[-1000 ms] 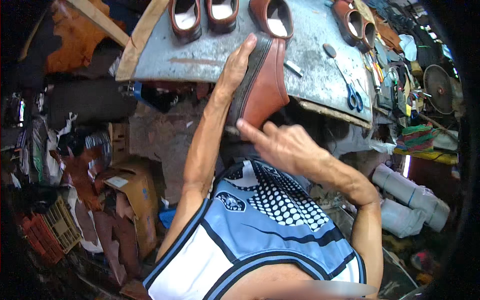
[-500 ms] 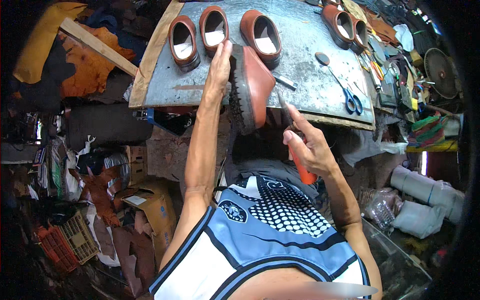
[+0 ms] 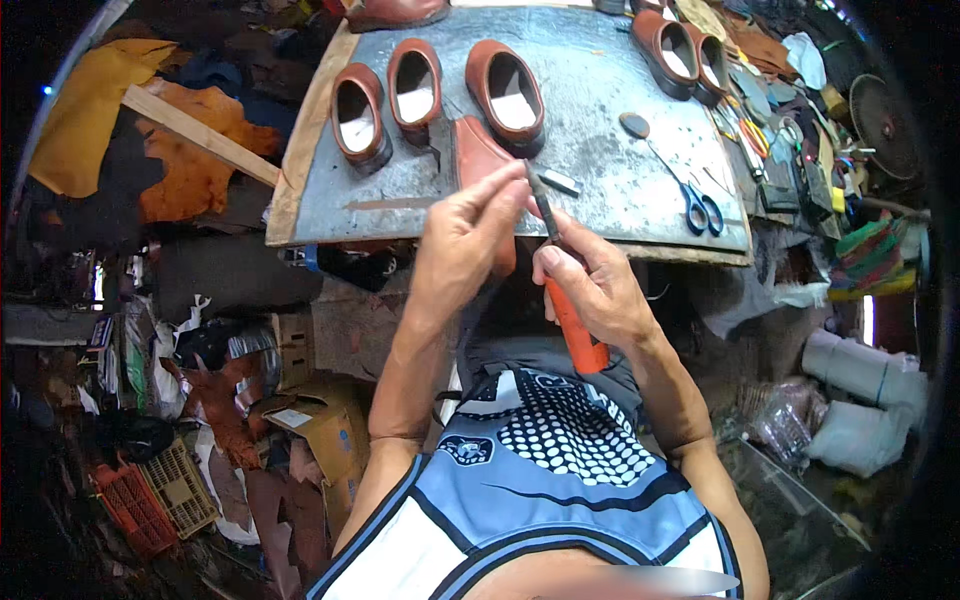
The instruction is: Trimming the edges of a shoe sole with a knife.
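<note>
In my right hand is a knife with an orange handle and a narrow dark blade, pointing up and away from me. My left hand is closed, thumb and fingertips pressed together at the blade's tip; whether they pinch the tip or a small scrap does not show. Behind that hand a brown leather shoe leans across the table's near edge, largely covered, its sole out of sight. Beyond it, three brown slip-on shoes stand with pale insoles showing.
On the worn metal-topped table lie blue-handled scissors, a small dark-and-silver block and a round-headed tool. Another pair of brown shoes stands far right, beside cluttered tools. A cardboard box and crates sit lower left.
My left hand has come off the shoe's dark jagged sole and moved right to the blade tip. The knife has shifted left and up, and the shoe has turned, hiding its sole.
</note>
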`<state>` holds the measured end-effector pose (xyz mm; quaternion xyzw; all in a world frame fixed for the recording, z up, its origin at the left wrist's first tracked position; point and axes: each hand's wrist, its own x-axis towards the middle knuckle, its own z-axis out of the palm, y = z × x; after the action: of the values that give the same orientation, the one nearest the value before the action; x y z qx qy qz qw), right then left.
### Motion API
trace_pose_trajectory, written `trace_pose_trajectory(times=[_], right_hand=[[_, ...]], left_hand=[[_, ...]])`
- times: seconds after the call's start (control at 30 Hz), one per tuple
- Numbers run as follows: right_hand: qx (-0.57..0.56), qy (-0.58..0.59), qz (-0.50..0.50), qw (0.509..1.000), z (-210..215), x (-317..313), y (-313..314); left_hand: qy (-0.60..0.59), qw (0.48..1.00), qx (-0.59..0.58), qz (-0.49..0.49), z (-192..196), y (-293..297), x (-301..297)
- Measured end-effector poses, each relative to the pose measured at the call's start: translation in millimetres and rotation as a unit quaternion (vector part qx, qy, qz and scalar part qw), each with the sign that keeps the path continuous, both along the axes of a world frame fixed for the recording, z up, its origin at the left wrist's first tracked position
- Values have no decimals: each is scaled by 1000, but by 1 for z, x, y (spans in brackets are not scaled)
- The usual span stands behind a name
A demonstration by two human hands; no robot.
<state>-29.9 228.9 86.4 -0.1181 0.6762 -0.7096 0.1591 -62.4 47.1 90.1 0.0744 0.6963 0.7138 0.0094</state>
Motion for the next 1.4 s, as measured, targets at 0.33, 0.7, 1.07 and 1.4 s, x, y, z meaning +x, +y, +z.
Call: trace_pose_trajectory(times=[0.33, 0.7, 1.07, 1.4], right_hand=[[-4, 32, 6, 999, 1, 0, -11], [-60, -65, -45, 995, -10, -20, -1], [103, 212, -72, 969, -65, -49, -28], [133, 132, -104, 977, -27, -40, -17]], left_hand=[[13, 978, 205, -21, -4, 5, -12], [-66, 973, -95, 198, -64, -91, -37], [6, 994, 1, 109, -84, -26, -38], [25, 986, 61, 151, -85, 3, -13]])
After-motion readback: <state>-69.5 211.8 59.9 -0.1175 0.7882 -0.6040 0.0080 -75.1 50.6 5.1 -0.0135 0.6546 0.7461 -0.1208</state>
